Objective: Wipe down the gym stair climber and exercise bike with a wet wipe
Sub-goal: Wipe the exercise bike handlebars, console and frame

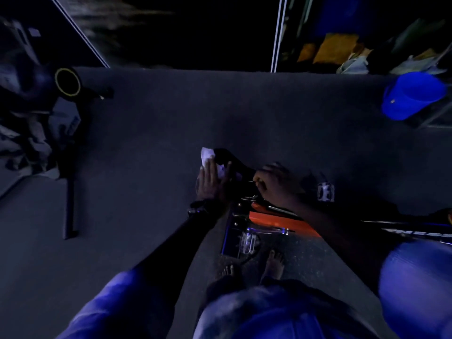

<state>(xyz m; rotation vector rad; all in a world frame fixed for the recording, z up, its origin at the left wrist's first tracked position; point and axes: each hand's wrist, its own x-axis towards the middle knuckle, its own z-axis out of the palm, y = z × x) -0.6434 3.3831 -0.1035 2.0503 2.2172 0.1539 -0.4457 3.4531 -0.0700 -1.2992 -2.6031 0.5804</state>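
The room is dim. An exercise bike with an orange and black frame (281, 220) stands right below me, its black saddle (230, 159) pointing away. My left hand (211, 181) lies with straight fingers on a white wet wipe (208, 155), pressing it against the saddle's left side. My right hand (276, 183) has its fingers curled over the rear of the saddle, near the seat post. A white pedal (325, 192) shows to the right, another pedal (248, 242) below the frame.
A second dark machine with a yellow ring (67, 81) and a long floor bar (69, 204) stands at the left. A blue bucket (413, 95) sits at the upper right beside cluttered shelves. Grey carpet (151, 133) spreads between them. My bare feet (252, 266) stand next to the bike.
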